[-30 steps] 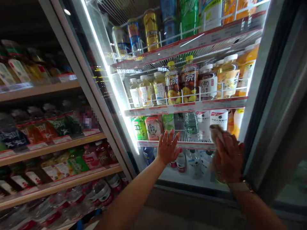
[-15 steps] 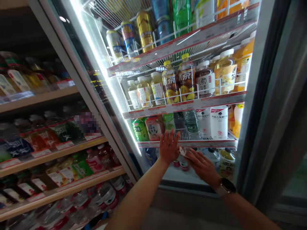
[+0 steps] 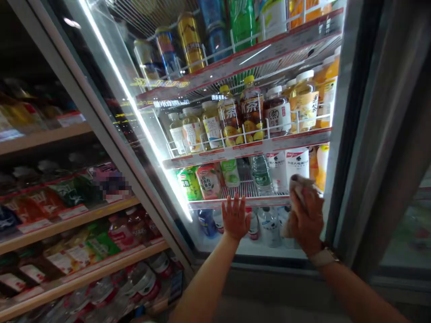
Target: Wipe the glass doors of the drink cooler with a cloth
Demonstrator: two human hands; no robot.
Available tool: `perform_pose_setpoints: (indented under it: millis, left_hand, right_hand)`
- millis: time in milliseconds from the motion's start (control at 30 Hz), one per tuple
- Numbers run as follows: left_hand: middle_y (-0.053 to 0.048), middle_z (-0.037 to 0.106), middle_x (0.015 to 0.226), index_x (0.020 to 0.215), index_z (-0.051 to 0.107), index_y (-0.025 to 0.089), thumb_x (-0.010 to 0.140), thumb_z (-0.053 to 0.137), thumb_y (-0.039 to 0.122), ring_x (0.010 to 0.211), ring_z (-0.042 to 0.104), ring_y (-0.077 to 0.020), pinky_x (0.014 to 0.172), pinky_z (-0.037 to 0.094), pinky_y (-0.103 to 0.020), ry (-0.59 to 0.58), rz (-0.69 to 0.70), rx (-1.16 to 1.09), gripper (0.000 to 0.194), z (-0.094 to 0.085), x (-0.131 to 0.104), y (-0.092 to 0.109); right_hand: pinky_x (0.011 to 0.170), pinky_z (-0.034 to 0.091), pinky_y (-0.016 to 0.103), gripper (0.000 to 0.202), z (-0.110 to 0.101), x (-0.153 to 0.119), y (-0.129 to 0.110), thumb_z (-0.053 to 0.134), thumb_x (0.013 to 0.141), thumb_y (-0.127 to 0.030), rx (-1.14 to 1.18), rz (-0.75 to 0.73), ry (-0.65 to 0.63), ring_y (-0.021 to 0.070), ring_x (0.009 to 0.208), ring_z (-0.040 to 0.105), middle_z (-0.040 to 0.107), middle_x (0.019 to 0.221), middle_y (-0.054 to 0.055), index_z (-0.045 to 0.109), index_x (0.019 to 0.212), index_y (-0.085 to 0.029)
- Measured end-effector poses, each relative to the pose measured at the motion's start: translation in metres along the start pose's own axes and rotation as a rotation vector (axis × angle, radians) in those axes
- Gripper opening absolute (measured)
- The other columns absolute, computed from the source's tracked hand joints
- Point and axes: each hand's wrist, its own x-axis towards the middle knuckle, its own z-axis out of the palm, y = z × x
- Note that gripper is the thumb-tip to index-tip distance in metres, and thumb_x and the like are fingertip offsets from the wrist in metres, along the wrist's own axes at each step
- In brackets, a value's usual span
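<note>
My left hand (image 3: 236,219) is open, with its fingers spread and pointing up. It appears to lie flat against the glass front of a lit drinks fridge, just below the edge of a lower shelf (image 3: 245,202). To the right, my right hand (image 3: 310,220) is closed around a crumpled pale cloth (image 3: 297,183). The cloth is held up at the glass, in front of the white-labelled bottles (image 3: 298,162). A watch band (image 3: 325,256) circles my right wrist. Behind the left hand, water bottles (image 3: 269,226) stand on the fridge floor, partly hidden.
Wire-railed fridge shelves hold cans (image 3: 190,42), iced tea bottles (image 3: 229,117) and a green-labelled water bottle (image 3: 261,175). A metal door frame (image 3: 365,148) runs down the right. Wooden shelves (image 3: 84,271) with several drink bottles stand at the left.
My right hand has moved right with the cloth, away from my left hand, and turned more upright. The left hand sits slightly lower. The view has shifted a little.
</note>
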Motion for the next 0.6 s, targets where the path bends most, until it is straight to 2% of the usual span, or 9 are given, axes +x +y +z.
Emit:
perform_pose_setpoints:
  millis: [100, 167, 267, 367, 433, 533, 600]
  left_hand:
    - [-0.011, 0.027, 0.159, 0.153, 0.024, 0.015, 0.096, 0.037, 0.036, 0.149, 0.019, -0.0279, 0.122, 0.016, -0.047, 0.017, -0.005, 0.0, 0.062, -0.001, 0.004, 0.0]
    - [-0.009, 0.024, 0.16, 0.154, 0.021, 0.016, 0.097, 0.034, 0.034, 0.15, 0.016, -0.026, 0.122, 0.014, -0.045, 0.041, -0.008, 0.003, 0.061, -0.001, 0.006, 0.001]
    - [-0.008, 0.021, 0.161, 0.154, 0.02, 0.016, 0.097, 0.032, 0.032, 0.15, 0.014, -0.025, 0.123, 0.013, -0.043, 0.054, -0.011, -0.001, 0.06, -0.002, 0.008, 0.002]
    - [-0.008, 0.018, 0.161, 0.154, 0.02, 0.015, 0.098, 0.03, 0.033, 0.15, 0.013, -0.0264, 0.123, 0.013, -0.044, 0.039, -0.01, -0.017, 0.059, -0.003, 0.008, 0.003]
    - [-0.008, 0.017, 0.161, 0.154, 0.019, 0.015, 0.098, 0.031, 0.033, 0.15, 0.013, -0.0267, 0.123, 0.013, -0.044, 0.031, -0.013, -0.027, 0.06, -0.004, 0.008, 0.003]
    - [-0.008, 0.019, 0.161, 0.154, 0.02, 0.016, 0.098, 0.033, 0.034, 0.15, 0.013, -0.0262, 0.122, 0.014, -0.044, 0.025, -0.019, -0.043, 0.06, -0.003, 0.007, 0.003]
    - [-0.008, 0.022, 0.16, 0.154, 0.021, 0.016, 0.098, 0.034, 0.034, 0.15, 0.014, -0.0261, 0.122, 0.014, -0.044, 0.025, -0.024, -0.05, 0.06, -0.002, 0.006, 0.004]
  right_hand:
    - [0.116, 0.035, 0.04, 0.059, 0.012, -0.031, -0.027, 0.046, 0.09, -0.005, 0.09, -0.275, -0.166, 0.0231, 0.136, 0.046, 0.05, 0.147, 0.005, 0.046, 0.144, -0.029]
    - [0.115, 0.036, 0.035, 0.052, 0.018, -0.048, -0.04, 0.046, 0.091, -0.004, 0.156, -0.438, -0.22, 0.0184, 0.131, 0.052, 0.058, 0.14, 0.005, 0.054, 0.137, -0.027]
    - [0.116, 0.033, 0.033, 0.042, 0.021, -0.055, -0.044, 0.046, 0.093, -0.006, 0.179, -0.503, -0.224, 0.0164, 0.13, 0.053, 0.063, 0.133, 0.004, 0.062, 0.128, -0.023]
    - [0.119, 0.028, 0.034, 0.043, 0.014, -0.033, -0.032, 0.049, 0.092, -0.007, 0.096, -0.452, -0.227, 0.0162, 0.135, 0.048, 0.062, 0.135, 0.003, 0.06, 0.13, -0.026]
    - [0.12, 0.026, 0.038, 0.051, 0.008, -0.012, -0.019, 0.052, 0.091, -0.007, 0.024, -0.343, -0.144, 0.0187, 0.139, 0.043, 0.057, 0.141, 0.003, 0.053, 0.137, -0.028]
    - [0.12, 0.026, 0.05, 0.063, 0.001, 0.014, 0.001, 0.049, 0.091, -0.008, -0.036, -0.131, 0.037, 0.0273, 0.145, 0.03, 0.034, 0.157, 0.008, 0.036, 0.15, -0.025]
    - [0.119, 0.025, 0.056, 0.067, -0.001, 0.019, 0.007, 0.046, 0.091, -0.01, -0.044, -0.027, 0.103, 0.0316, 0.147, 0.023, 0.021, 0.162, 0.01, 0.026, 0.154, -0.022]
